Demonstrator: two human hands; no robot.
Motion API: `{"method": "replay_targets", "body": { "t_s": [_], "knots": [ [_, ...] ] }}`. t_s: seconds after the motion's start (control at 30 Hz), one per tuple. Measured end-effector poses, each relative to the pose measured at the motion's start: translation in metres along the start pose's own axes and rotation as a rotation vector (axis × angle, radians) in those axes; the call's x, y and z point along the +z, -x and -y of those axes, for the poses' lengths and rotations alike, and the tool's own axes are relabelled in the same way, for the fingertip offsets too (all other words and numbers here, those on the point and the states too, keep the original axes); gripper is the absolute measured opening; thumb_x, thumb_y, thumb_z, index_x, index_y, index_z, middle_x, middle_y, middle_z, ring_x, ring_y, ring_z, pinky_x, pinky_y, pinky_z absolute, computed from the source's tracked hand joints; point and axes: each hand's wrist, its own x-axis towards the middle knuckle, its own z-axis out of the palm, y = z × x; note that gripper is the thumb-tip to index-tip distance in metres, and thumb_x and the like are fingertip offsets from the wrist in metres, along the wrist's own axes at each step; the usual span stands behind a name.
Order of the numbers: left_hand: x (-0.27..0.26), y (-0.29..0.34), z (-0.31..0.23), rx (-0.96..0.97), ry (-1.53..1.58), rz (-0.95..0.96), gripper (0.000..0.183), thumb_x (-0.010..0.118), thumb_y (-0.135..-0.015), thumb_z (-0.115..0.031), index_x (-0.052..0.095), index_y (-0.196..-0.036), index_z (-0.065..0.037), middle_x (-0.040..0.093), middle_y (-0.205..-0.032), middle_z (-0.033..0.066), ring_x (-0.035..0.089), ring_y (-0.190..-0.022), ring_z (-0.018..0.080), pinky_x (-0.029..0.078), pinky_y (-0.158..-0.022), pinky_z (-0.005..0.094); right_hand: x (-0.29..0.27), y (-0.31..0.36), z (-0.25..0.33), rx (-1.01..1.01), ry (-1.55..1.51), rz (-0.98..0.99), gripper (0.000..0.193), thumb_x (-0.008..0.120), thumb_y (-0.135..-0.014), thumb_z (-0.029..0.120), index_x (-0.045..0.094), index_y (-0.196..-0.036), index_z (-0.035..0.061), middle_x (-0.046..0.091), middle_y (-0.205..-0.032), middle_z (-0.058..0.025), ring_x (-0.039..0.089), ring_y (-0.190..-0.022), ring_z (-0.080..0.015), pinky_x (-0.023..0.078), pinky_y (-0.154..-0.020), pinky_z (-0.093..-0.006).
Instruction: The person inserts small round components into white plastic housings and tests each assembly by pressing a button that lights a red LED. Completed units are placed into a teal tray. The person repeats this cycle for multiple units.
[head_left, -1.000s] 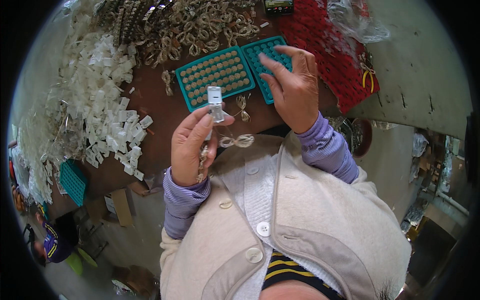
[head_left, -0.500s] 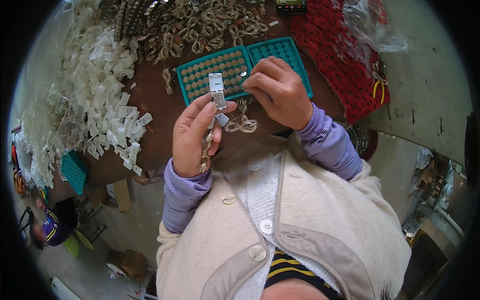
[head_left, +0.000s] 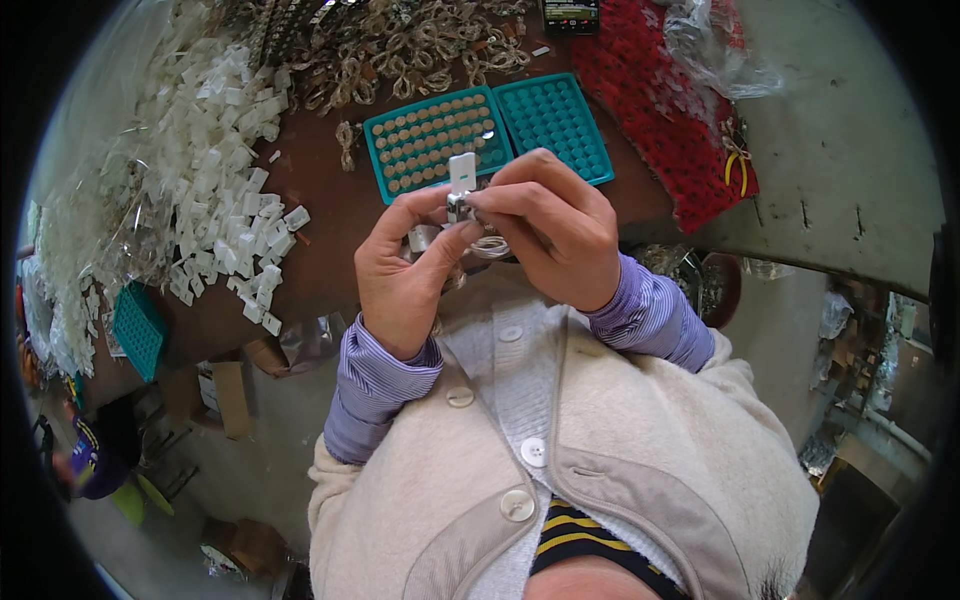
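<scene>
My left hand pinches a small white hinged plastic battery case in front of my chest, its lid standing up. At the case's lower half, the closed fingertips of my right hand press a shiny silver piece that looks like a button cell, partly hidden by the fingers. A second white case shows by my left palm, and a looped pale wire hangs below my fingers. Just beyond my hands lies a teal tray with rows of round button cells.
Another teal tray with round pockets adjoins the first. White plastic cases are heaped at left, wire bundles at the back. Right of the trays lies a red patterned cloth with yellow-handled pliers; a phone sits at the back.
My right hand has moved left from beside the tray to the case in my left hand. My left hand has shifted slightly right, and both hands now meet at the case.
</scene>
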Motion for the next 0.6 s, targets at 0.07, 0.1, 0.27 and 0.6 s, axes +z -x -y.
{"method": "replay_targets", "body": {
  "t_s": [0.07, 0.1, 0.27, 0.6],
  "knots": [
    [-0.002, -0.002, -0.001, -0.021, 0.017, 0.037, 0.033, 0.081, -0.097, -0.004, 0.074, -0.129, -0.004, 0.07, -0.101, -0.0009, 0.059, -0.075, 0.0016, 0.047, -0.061, 0.0178, 0.0, 0.001, 0.001, -0.012, 0.006, -0.037, 0.024, 0.082, -0.08, -0.005, 0.071, -0.101, 0.0006, 0.067, -0.092, -0.0113, 0.069, -0.079, -0.027, 0.057, -0.064, -0.0362],
    [-0.003, -0.003, -0.002, -0.015, -0.003, 0.057, 0.033, 0.081, -0.097, -0.005, 0.074, -0.129, -0.004, 0.07, -0.101, -0.001, 0.059, -0.075, 0.0015, 0.047, -0.06, 0.0179, 0.0, 0.002, 0.001, -0.022, 0.008, -0.032, 0.025, 0.082, -0.08, -0.006, 0.072, -0.101, 0.001, 0.067, -0.092, -0.0112, 0.069, -0.079, -0.0268, 0.057, -0.064, -0.0363],
    [-0.008, -0.011, -0.003, -0.11, -0.007, 0.147, 0.032, 0.081, -0.097, -0.006, 0.074, -0.128, -0.004, 0.071, -0.097, -0.0018, 0.058, -0.07, 0.0007, 0.046, -0.057, 0.0182, 0.005, 0.002, -0.005, -0.032, -0.018, -0.052, 0.024, 0.082, -0.082, -0.005, 0.073, -0.103, 0.0013, 0.07, -0.093, -0.0108, 0.07, -0.08, -0.0257, 0.058, -0.065, -0.0358],
    [-0.01, -0.038, -0.004, -0.171, 0.133, 0.053, 0.023, 0.068, -0.107, -0.017, 0.069, -0.124, -0.001, 0.077, -0.093, 0.0053, 0.052, -0.06, -0.0009, 0.04, -0.053, 0.0172, -0.007, -0.019, -0.07, 0.17, 0.101, -0.049, 0.018, 0.081, -0.085, 0.0, 0.08, -0.103, 0.0039, 0.071, -0.092, -0.0102, 0.069, -0.087, -0.0293, 0.057, -0.079, -0.0366]
  ]
}}
